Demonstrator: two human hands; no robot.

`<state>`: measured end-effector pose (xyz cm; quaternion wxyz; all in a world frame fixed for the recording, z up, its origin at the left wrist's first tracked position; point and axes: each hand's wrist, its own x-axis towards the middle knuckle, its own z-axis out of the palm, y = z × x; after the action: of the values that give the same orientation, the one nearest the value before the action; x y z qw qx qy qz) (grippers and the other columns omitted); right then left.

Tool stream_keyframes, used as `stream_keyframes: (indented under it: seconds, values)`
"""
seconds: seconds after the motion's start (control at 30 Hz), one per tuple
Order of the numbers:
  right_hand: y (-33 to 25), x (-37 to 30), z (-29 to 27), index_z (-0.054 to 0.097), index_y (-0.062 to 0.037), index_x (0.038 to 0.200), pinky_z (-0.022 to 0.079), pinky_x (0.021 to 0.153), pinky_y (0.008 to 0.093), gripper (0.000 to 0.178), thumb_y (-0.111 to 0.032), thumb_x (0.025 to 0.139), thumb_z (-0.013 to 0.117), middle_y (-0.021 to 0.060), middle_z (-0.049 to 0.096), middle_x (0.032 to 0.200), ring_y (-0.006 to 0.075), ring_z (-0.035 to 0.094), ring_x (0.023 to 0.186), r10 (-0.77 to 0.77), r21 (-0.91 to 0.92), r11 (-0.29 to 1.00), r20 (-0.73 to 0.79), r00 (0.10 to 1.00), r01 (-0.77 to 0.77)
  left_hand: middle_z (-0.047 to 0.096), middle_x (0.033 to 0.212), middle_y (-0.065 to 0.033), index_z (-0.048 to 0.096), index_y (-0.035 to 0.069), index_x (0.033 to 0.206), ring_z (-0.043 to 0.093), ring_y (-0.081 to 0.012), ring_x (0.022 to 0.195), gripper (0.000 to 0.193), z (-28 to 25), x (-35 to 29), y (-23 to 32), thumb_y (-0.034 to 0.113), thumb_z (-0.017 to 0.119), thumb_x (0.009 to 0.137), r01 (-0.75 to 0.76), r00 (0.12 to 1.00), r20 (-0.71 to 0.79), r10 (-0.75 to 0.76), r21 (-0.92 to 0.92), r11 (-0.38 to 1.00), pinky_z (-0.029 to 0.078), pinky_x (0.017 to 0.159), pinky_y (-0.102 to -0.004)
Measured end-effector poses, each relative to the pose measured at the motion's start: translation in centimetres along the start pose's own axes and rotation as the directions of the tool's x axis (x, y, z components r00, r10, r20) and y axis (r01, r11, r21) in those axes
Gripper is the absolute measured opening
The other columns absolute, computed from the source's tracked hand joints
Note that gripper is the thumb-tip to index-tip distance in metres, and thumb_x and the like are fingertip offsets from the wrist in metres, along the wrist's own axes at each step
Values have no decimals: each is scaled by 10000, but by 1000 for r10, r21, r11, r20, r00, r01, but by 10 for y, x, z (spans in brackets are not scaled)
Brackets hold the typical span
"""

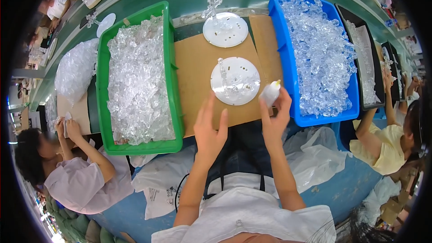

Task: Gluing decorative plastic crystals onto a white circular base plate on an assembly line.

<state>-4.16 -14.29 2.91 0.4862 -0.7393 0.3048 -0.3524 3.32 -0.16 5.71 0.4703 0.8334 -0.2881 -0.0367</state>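
My right hand [275,125] grips a small white squeeze bottle [270,94] with a yellow tip, held tip up by the right edge of a round white plate [250,77]. On that plate stands a clear plastic piece [222,69], with more clear parts near its lower edge. My left hand [209,134] is at the plate's lower left, fingers apart and nothing in them. Farther back, a second round white plate [230,33] has a clear branching piece [213,5] at its upper left. Both plates rest on a brown cardboard sheet [192,67].
A green bin [178,121] heaped with clear plastic parts stands on the left, a blue bin [310,120] with similar parts on the right. Beyond it is a black tray [375,81]. A person [83,175] works at the left; another person [382,146] sits at the right.
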Motion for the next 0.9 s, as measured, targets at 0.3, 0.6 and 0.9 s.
stream_keyframes:
  seconds: [0.3, 0.6, 0.9]
  values:
    - [36, 35, 23, 271, 8, 1382, 332, 1041, 424, 593, -112, 896, 589, 273, 395, 1355, 397, 409, 1260, -5, -161, 987, -93, 996, -10, 645, 798, -210, 627, 41, 1060, 627, -390, 764, 299, 8, 77, 21, 198, 656, 808, 160, 986, -91, -137, 357, 920, 491, 657, -425]
    - [10, -21, -40, 363, 21, 1357, 328, 1063, 376, 596, -94, 845, 644, 203, 410, 1378, 330, 404, 1280, 65, -209, 978, 271, 960, -8, 635, 756, -185, 648, 51, 833, 616, -384, 724, 144, -117, 241, 47, 144, 682, 728, -193, 922, -271, 278, 300, 934, 477, 616, -414]
    - [-27, -20, -75, 591, 8, 1147, 477, 874, 319, 344, -101, 828, 662, 204, 606, 1148, 260, 577, 1097, 241, -227, 956, 244, 939, -186, 665, 977, -146, 708, 151, 972, 633, -339, 934, 293, -38, 507, -81, 197, 664, 686, -122, 947, -218, 234, 431, 894, 499, 854, -439]
